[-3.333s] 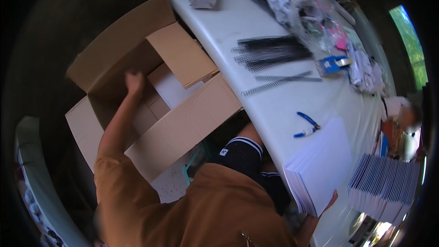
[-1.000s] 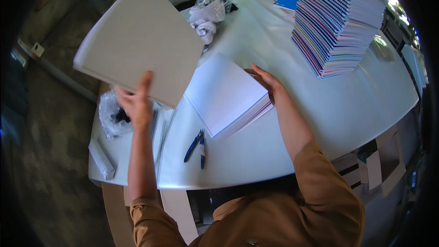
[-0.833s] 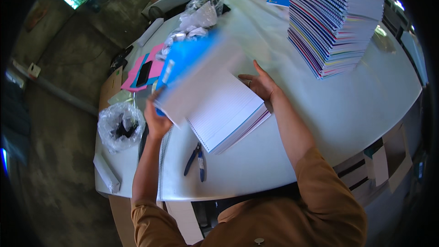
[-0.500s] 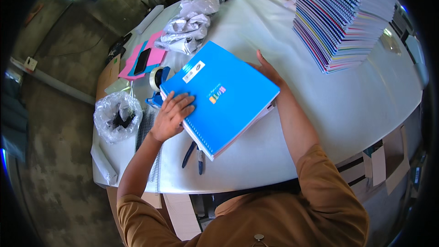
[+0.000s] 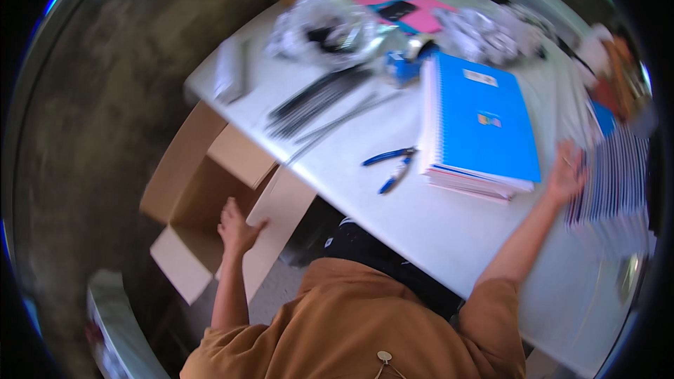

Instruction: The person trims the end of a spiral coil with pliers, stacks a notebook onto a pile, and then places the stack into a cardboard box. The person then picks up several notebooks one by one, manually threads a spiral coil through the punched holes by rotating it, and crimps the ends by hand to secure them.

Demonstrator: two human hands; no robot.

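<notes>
A stack of spiral-bound notebooks topped by a blue cover lies on the table, apart from both hands. My right hand is open with nothing in it, between that stack and a tall pile of spiral-bound notebooks at the right; whether it touches the pile I cannot tell. Off the table's near left side, my left hand is raised with fingers apart and holds nothing. It hangs over the edge of an open cardboard box. Blue-handled pliers rest left of the blue notebooks.
Black binding coils are spread on the tabletop. Behind them sit a clear plastic bag roll, a blue tape dispenser and crumpled plastic. A dark phone lies on pink and blue sheets. A white roll is at the left edge.
Both hands have let go of the blue notebook stack, which now rests on the table. My left hand has moved left off the table toward the box. The view has swung left.
</notes>
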